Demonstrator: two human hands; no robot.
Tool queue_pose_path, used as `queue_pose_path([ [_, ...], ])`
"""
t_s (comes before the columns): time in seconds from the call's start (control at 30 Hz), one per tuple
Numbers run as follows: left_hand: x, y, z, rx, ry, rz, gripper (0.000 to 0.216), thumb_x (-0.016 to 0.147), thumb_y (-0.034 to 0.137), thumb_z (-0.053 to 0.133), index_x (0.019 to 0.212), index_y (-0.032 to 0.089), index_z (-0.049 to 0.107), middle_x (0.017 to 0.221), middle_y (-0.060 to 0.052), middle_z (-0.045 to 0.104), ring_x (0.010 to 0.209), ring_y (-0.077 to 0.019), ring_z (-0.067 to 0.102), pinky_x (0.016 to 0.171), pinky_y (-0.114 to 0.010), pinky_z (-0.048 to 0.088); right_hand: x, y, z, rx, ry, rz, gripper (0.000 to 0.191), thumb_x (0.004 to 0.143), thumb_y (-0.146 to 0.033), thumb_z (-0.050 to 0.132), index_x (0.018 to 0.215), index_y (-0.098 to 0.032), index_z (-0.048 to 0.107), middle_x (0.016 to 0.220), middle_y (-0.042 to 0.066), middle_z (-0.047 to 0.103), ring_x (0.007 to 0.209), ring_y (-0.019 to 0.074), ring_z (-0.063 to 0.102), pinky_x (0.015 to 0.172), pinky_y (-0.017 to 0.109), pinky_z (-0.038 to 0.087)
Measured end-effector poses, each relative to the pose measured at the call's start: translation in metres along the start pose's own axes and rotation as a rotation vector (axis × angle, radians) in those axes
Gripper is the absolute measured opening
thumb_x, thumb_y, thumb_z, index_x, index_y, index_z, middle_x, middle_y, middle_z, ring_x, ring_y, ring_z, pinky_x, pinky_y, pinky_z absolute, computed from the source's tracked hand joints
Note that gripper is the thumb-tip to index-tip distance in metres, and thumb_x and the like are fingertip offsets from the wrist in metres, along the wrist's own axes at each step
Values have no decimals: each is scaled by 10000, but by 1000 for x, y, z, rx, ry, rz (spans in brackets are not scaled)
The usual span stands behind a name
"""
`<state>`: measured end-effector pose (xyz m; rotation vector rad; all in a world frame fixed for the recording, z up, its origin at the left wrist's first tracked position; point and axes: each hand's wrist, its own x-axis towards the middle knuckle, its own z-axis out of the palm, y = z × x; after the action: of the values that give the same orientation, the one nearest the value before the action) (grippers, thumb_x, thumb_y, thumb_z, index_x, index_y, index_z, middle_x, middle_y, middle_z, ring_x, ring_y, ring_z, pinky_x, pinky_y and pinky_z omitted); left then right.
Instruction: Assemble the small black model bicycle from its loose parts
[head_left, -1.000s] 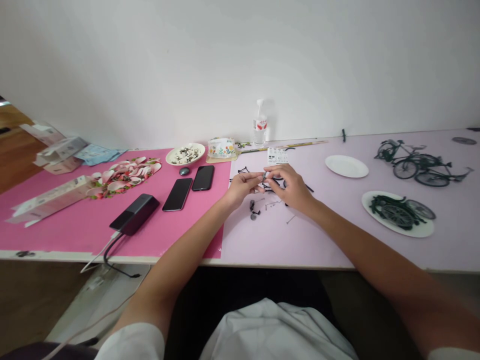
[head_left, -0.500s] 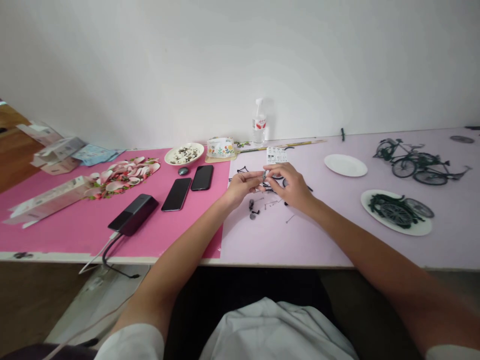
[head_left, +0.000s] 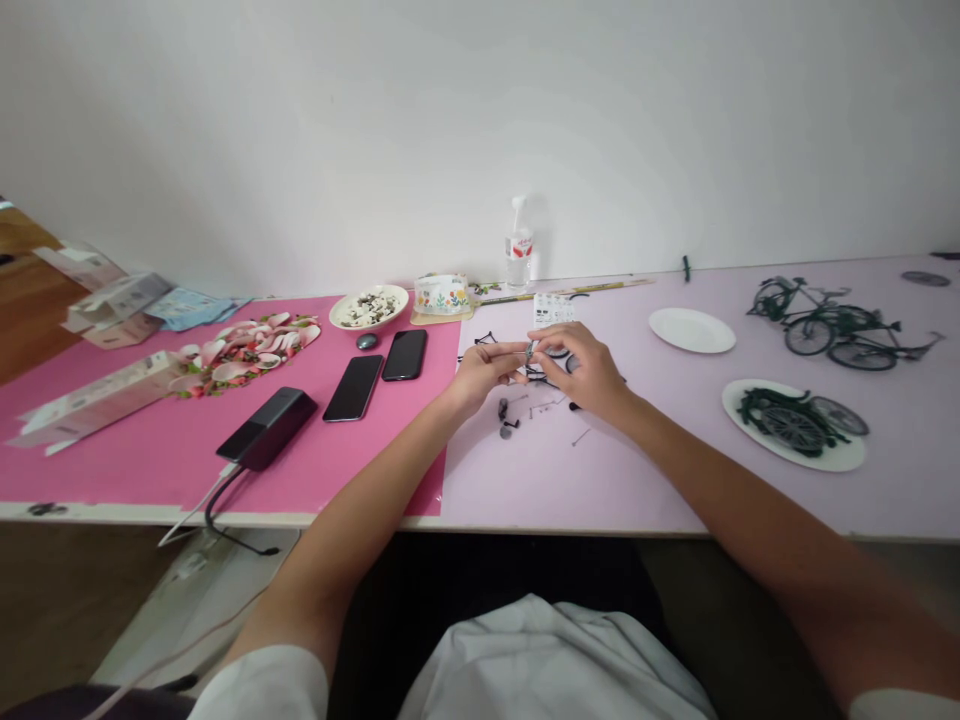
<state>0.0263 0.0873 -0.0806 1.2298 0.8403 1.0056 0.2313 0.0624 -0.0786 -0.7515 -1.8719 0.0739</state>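
My left hand and my right hand meet above the lilac table top, fingertips pinched together on a small metal part. Which hand carries its weight I cannot make out. Below the hands lie several tiny dark parts and pins. A small printed sheet lies just behind them.
Two phones, a black power bank with a cable, and a plate of small pieces sit on the pink mat at left. A water bottle stands by the wall. Right: an empty white plate, green model bicycles, a plate of green parts.
Both hands stay pinched on the small part; the right hand's fingers have shifted slightly. Nothing else on the table has moved.
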Motion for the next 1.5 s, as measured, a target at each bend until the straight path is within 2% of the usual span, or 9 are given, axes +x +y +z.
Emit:
queue_pose_path([
  [0.37, 0, 1, -4, -7, -22, -19, 461, 764, 321, 937, 1167, 145, 798, 953, -94, 818, 754, -131, 739, 717, -258, 489, -1, 1, 3, -18, 19, -33, 80, 992, -230, 656, 967, -305, 667, 1159, 57, 805, 1155, 302, 713, 1025, 576, 579],
  [0.6, 1, 1, -2, -11, -37, -17, 430, 774, 297, 923, 1160, 151, 805, 915, -75, 808, 729, -120, 733, 662, -242, 449, 0, 3, 3, -69, 34, -35, 91, 976, -222, 678, 947, -309, 673, 1159, 45, 801, 1187, 313, 688, 1052, 596, 549],
  [0.83, 0, 1, 0, 13, -19, -20, 408, 767, 299, 928, 1137, 163, 823, 908, -79, 816, 728, -135, 740, 686, -261, 481, 0, 4, 2, -117, 54, -52, 86, 970, -239, 689, 919, -308, 687, 1103, 50, 794, 1115, 311, 688, 1009, 588, 557],
  [1.27, -1, 2, 1, 10, -1, -5, 440, 705, 320, 966, 1094, 163, 833, 912, -82, 819, 723, -147, 748, 685, -269, 493, -1, 8, 1, -88, 70, -4, 71, 949, -260, 745, 916, -321, 756, 1122, 53, 772, 1141, 317, 663, 1012, 588, 563],
  [1.5, -2, 1, 1, 77, 5, 26, 440, 726, 347, 956, 1107, 165, 831, 923, -85, 816, 723, -149, 743, 703, -282, 490, -2, 7, -1, -65, 83, 47, 71, 915, -259, 786, 889, -326, 786, 1126, 48, 766, 1142, 316, 669, 1021, 599, 573],
])
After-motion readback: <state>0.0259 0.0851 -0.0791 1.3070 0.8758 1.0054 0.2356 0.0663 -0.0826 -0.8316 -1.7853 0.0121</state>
